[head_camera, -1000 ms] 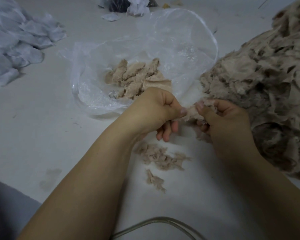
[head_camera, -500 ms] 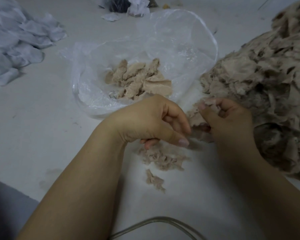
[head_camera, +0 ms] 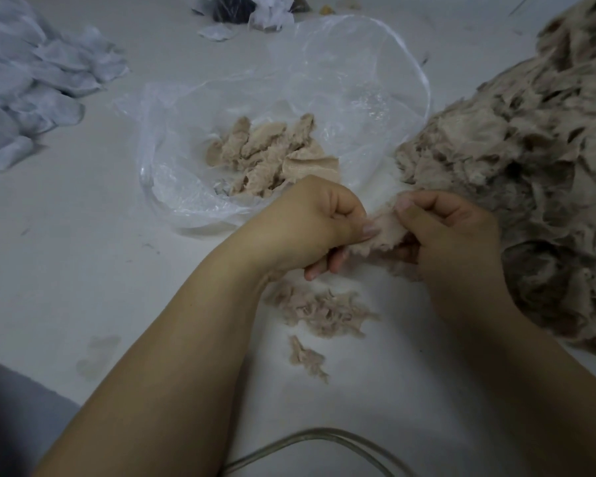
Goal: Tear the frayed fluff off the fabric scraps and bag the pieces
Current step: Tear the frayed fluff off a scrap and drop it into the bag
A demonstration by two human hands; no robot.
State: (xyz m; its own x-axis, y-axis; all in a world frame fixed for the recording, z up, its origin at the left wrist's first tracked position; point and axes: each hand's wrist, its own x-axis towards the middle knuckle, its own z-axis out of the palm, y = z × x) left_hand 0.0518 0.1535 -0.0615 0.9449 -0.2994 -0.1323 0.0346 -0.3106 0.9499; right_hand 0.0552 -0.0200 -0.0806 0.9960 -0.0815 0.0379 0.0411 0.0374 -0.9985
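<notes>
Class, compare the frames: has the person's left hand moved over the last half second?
Yes. The left hand has risen toward the clear plastic bag, pinching the beige fabric scrap again.

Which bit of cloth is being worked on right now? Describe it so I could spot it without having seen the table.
Start at the big heap of beige scraps on the right, then look to its near left edge, where the two hands meet in front of the clear plastic bag. The scrap is the small pale beige piece pinched between the left hand and right hand. It alone is held off the table.
</notes>
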